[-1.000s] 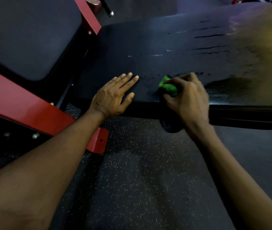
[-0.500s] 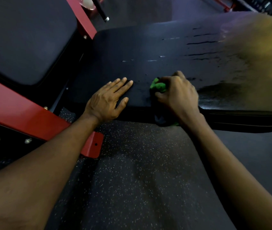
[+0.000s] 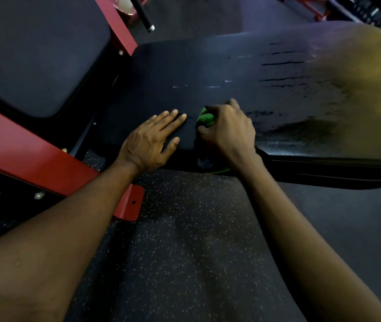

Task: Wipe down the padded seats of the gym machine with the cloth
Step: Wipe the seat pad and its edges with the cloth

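Observation:
A wide black padded seat (image 3: 208,66) stretches across the middle of the view, with wet streaks on its right half. My right hand (image 3: 229,131) grips a bunched green cloth (image 3: 205,118) and presses it on the seat near the front edge; part of the cloth hangs over that edge. My left hand (image 3: 152,140) lies flat on the seat just left of the cloth, fingers straight. A second dark pad (image 3: 33,54) sits at the upper left.
A red steel frame (image 3: 33,156) runs below the left pad, with a red foot plate (image 3: 130,203) on the speckled rubber floor (image 3: 184,252). A black bar end (image 3: 146,22) and a red upright (image 3: 117,26) stand behind the seat.
My right hand has slid the cloth leftward along the seat's front edge, closing on my left hand. The left hand stays flat in the same spot.

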`<state>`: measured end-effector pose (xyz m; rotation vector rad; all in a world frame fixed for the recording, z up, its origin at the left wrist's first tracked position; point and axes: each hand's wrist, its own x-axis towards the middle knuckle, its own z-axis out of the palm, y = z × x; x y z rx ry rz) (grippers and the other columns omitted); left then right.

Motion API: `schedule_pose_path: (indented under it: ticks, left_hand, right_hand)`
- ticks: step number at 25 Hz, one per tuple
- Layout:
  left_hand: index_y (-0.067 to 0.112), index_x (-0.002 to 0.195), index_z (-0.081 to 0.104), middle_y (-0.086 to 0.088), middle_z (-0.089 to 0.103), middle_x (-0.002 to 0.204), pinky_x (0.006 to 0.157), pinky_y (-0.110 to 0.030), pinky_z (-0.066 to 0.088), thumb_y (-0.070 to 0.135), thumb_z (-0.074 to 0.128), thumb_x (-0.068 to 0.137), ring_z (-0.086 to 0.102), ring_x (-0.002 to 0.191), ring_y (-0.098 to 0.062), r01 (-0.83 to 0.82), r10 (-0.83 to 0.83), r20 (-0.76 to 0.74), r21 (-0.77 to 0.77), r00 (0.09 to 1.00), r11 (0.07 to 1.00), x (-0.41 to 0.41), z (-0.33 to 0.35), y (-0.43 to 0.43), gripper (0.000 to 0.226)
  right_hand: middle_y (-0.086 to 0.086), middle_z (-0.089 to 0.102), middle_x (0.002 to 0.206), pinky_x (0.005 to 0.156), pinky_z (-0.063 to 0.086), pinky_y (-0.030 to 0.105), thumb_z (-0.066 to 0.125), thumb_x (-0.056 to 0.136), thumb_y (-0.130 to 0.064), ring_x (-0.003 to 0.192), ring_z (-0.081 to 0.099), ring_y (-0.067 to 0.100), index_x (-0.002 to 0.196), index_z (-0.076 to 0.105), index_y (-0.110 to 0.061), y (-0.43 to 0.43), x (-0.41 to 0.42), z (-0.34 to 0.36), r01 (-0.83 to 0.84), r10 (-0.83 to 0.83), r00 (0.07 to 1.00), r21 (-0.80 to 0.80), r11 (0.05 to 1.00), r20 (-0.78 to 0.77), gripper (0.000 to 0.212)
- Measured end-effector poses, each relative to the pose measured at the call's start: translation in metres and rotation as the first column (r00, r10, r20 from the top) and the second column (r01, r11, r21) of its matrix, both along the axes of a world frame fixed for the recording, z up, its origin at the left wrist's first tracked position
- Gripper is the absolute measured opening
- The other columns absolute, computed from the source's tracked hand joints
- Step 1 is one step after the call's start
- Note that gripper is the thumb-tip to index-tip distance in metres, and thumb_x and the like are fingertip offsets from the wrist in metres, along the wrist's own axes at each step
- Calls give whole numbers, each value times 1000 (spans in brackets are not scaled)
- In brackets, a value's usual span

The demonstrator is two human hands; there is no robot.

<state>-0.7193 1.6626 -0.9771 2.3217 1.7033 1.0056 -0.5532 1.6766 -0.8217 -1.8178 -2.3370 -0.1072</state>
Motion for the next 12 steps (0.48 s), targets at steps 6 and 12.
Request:
schedule_pose_path:
  ticks: [6,12]
  left_hand:
    - [22,160,30,-7,32,164,124,-43,26,46,26,105,31,151,-25,13,-13,11,-22,1000,1000,0,2,-1,60]
    - [23,160,29,-6,32,164,125,-42,25,46,26,105,30,151,-24,10,-9,13,-22,1000,1000,-1,2,0,60]
  right_hand:
    - [12,56,124,88,50,45,72,87,-41,109,61,37,126,68,-29,12,85,64,175,-175,984,10,984,7,41]
    - [14,52,131,81,45,36,68,90,-38,106,63,41,130,65,-21,11,38,33,151,-154,984,42,988,84,43]
